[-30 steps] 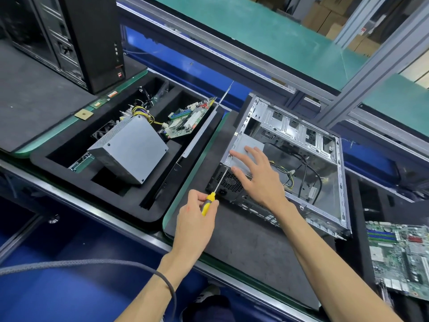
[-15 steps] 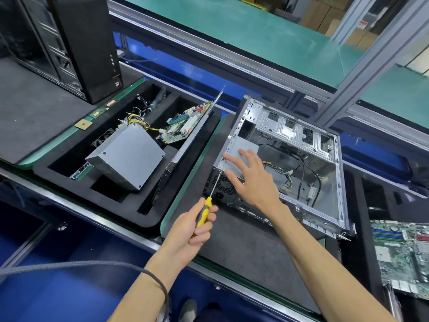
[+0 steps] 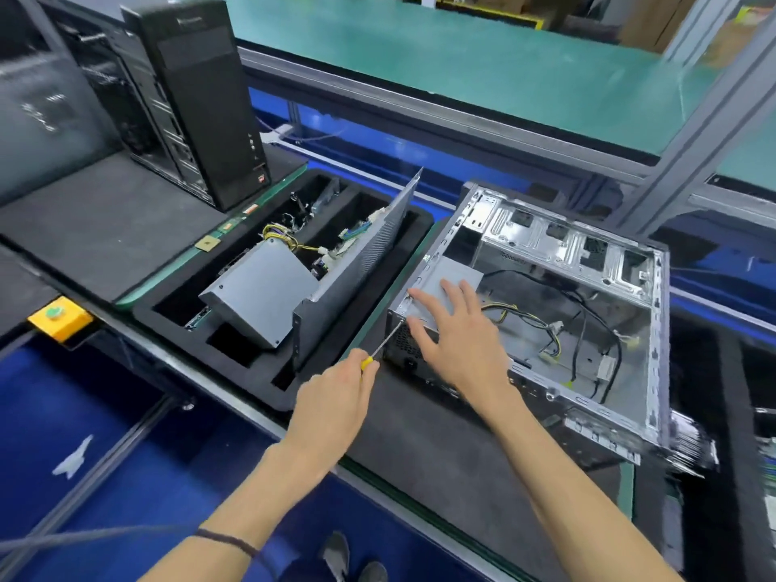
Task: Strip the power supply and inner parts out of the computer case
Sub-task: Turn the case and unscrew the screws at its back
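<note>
An open silver computer case (image 3: 653,329) lies on its side on a dark mat. Its grey power supply (image 3: 455,273) sits in the near-left corner, with yellow and black cables (image 3: 541,325) trailing into the case. My right hand (image 3: 460,338) rests flat on the power supply, fingers spread. My left hand (image 3: 336,401) grips a yellow-handled screwdriver (image 3: 380,350); its tip is at the case's rear left corner by the power supply.
A black foam tray (image 3: 235,367) to the left holds another power supply (image 3: 260,296), a leaning side panel (image 3: 361,262) and circuit boards. A black tower (image 3: 201,94) stands behind. A yellow button box (image 3: 58,317) sits at the bench's left edge. Teal conveyor (image 3: 462,56) runs behind.
The view has shifted. My left hand has brought the screwdriver tip up against the case's rear corner. My right hand stays on the power supply.
</note>
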A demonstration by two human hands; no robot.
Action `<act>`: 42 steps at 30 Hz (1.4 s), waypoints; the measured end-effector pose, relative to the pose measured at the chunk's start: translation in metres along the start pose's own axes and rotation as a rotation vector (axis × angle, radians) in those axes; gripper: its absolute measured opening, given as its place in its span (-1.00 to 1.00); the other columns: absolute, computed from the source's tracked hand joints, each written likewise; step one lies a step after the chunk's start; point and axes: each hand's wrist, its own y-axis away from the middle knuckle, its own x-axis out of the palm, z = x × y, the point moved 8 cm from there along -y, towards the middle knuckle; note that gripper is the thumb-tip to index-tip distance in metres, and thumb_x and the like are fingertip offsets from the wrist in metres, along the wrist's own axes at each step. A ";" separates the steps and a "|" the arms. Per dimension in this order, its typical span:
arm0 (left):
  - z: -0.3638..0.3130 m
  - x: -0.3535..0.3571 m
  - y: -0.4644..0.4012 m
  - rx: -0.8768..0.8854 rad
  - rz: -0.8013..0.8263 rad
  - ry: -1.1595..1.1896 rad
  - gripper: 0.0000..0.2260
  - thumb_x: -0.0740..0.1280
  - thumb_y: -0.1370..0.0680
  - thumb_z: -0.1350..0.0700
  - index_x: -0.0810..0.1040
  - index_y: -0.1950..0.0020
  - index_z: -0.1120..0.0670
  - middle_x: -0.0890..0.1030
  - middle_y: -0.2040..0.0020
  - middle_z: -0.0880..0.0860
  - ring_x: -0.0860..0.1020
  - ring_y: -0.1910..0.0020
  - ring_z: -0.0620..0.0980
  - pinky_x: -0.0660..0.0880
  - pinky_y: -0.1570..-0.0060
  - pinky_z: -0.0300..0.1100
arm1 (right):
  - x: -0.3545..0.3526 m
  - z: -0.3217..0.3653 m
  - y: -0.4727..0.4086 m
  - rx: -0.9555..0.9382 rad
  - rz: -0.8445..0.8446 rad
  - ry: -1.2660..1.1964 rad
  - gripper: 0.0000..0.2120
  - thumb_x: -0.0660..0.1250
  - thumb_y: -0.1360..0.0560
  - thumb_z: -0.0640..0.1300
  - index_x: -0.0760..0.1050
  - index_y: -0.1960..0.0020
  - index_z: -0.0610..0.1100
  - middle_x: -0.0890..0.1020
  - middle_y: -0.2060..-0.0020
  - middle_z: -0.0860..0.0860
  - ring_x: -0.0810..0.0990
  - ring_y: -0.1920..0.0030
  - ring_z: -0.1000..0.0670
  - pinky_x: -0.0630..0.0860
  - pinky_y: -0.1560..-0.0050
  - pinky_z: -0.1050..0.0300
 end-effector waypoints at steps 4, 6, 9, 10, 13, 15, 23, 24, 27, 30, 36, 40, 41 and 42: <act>-0.001 0.007 0.001 -0.020 0.002 0.342 -0.78 0.10 -0.71 -0.08 0.47 -0.10 0.00 0.48 0.38 -0.07 0.48 0.37 -0.01 0.43 0.28 -0.08 | 0.003 0.001 0.001 -0.013 0.022 0.049 -0.50 -0.11 -0.65 0.29 0.08 -0.58 0.29 0.21 -0.59 -0.03 0.00 -0.62 -0.11 0.58 -0.11 -0.09; 0.003 0.010 0.002 -0.064 0.002 0.497 -0.81 0.15 -0.69 -0.08 0.50 -0.03 -0.06 0.43 0.44 -0.10 0.37 0.45 -0.11 0.33 0.39 -0.20 | 0.005 0.001 0.001 -0.017 0.037 0.059 -0.50 -0.12 -0.65 0.29 0.02 -0.59 0.31 0.17 -0.60 -0.01 -0.03 -0.62 -0.11 0.61 0.01 -0.07; 0.004 0.023 0.004 -0.132 0.081 0.719 -0.78 0.16 -0.69 -0.05 0.54 0.05 -0.09 0.38 0.47 -0.15 0.29 0.51 -0.13 0.26 0.50 -0.32 | 0.006 0.001 0.001 -0.029 0.036 0.071 -0.49 -0.15 -0.65 0.29 -0.01 -0.59 0.30 0.16 -0.61 -0.02 -0.02 -0.62 -0.12 0.62 0.05 -0.07; 0.003 0.029 0.005 -0.172 0.119 0.838 -0.77 0.16 -0.69 -0.03 0.56 0.06 -0.06 0.34 0.48 -0.14 0.25 0.53 -0.10 0.23 0.54 -0.32 | 0.006 0.001 0.001 -0.032 0.030 0.076 -0.49 -0.15 -0.65 0.29 -0.01 -0.59 0.30 0.17 -0.60 -0.02 -0.01 -0.62 -0.13 0.62 0.06 -0.07; 0.005 0.048 0.008 -0.407 0.264 1.266 -0.75 0.17 -0.70 0.00 0.56 -0.06 0.11 0.26 0.40 -0.07 0.12 0.54 -0.08 0.06 0.60 -0.33 | 0.007 0.002 0.002 -0.040 0.019 0.091 -0.49 -0.17 -0.65 0.29 -0.01 -0.59 0.29 0.20 -0.60 -0.04 0.02 -0.62 -0.14 0.62 0.06 -0.07; -0.002 0.060 0.013 -0.578 0.440 1.660 -0.76 0.22 -0.69 0.01 0.53 -0.13 0.18 0.25 0.37 -0.03 0.09 0.55 -0.13 0.05 0.69 -0.33 | 0.006 0.003 0.001 -0.042 0.013 0.101 -0.49 -0.17 -0.65 0.29 -0.01 -0.59 0.29 0.20 -0.59 -0.05 0.03 -0.62 -0.15 0.62 0.06 -0.07; 0.001 0.034 0.005 -0.376 0.222 0.985 -0.77 0.30 -0.64 -0.08 0.45 -0.01 0.09 0.41 0.38 -0.04 0.27 0.53 -0.07 0.23 0.55 -0.24 | 0.001 0.006 0.004 -0.044 0.015 0.151 -0.50 -0.12 -0.67 0.26 0.05 -0.60 0.26 0.29 -0.56 -0.07 0.11 -0.60 -0.16 0.61 0.18 -0.05; 0.000 0.024 0.002 -0.266 0.140 0.728 -0.78 0.24 -0.66 -0.09 0.45 0.00 0.05 0.47 0.36 -0.04 0.38 0.47 -0.05 0.36 0.47 -0.14 | 0.001 0.006 0.004 -0.046 0.017 0.160 -0.49 -0.13 -0.67 0.26 0.04 -0.60 0.25 0.29 -0.56 -0.07 0.11 -0.60 -0.16 0.61 0.20 -0.05; -0.011 0.007 -0.001 -0.050 0.039 0.056 -0.71 -0.01 -0.72 -0.11 0.36 -0.08 0.05 0.61 0.20 0.07 0.59 0.23 0.15 0.49 0.23 -0.01 | 0.002 0.006 0.004 -0.052 0.015 0.175 -0.47 -0.15 -0.66 0.28 -0.02 -0.61 0.25 0.25 -0.58 -0.08 0.08 -0.61 -0.16 0.61 0.20 -0.04; -0.017 0.003 -0.007 0.024 0.031 -0.246 -0.70 -0.11 -0.72 -0.10 0.31 -0.10 0.04 0.62 0.19 0.06 0.61 0.21 0.17 0.37 0.33 -0.09 | 0.005 0.007 0.004 -0.073 0.025 0.199 -0.44 -0.15 -0.65 0.30 -0.07 -0.62 0.22 0.21 -0.59 -0.10 0.08 -0.61 -0.19 0.61 0.19 -0.05; -0.004 0.019 -0.020 -0.025 0.090 0.225 -0.71 0.03 -0.72 -0.02 0.28 0.13 0.09 0.46 0.37 0.05 0.36 0.41 0.09 0.34 0.35 -0.06 | 0.007 0.009 0.005 -0.081 0.028 0.228 -0.45 -0.15 -0.68 0.26 -0.04 -0.63 0.17 0.23 -0.57 -0.13 0.12 -0.59 -0.21 0.59 0.26 -0.03; 0.004 0.026 -0.023 -0.058 0.113 0.472 -0.63 0.07 -0.71 -0.04 0.28 0.23 0.12 0.35 0.42 0.00 0.23 0.45 -0.07 0.24 0.44 -0.21 | 0.008 0.011 0.005 -0.080 0.028 0.216 -0.46 -0.15 -0.69 0.25 -0.04 -0.64 0.16 0.21 -0.58 -0.12 0.09 -0.60 -0.21 0.59 0.22 -0.05; 0.005 0.028 -0.023 -0.064 0.119 0.503 -0.62 0.07 -0.71 -0.05 0.29 0.22 0.15 0.34 0.40 0.01 0.22 0.44 -0.09 0.24 0.43 -0.22 | 0.008 0.011 0.005 -0.078 0.026 0.214 -0.46 -0.14 -0.69 0.25 -0.03 -0.64 0.16 0.22 -0.58 -0.11 0.10 -0.60 -0.21 0.60 0.22 -0.05; 0.005 0.030 -0.023 -0.075 0.130 0.528 -0.61 0.07 -0.70 -0.05 0.30 0.20 0.19 0.33 0.39 0.01 0.22 0.44 -0.10 0.24 0.43 -0.24 | 0.008 0.011 0.005 -0.075 0.025 0.212 -0.46 -0.14 -0.69 0.25 -0.01 -0.64 0.15 0.23 -0.58 -0.11 0.11 -0.60 -0.21 0.61 0.22 -0.05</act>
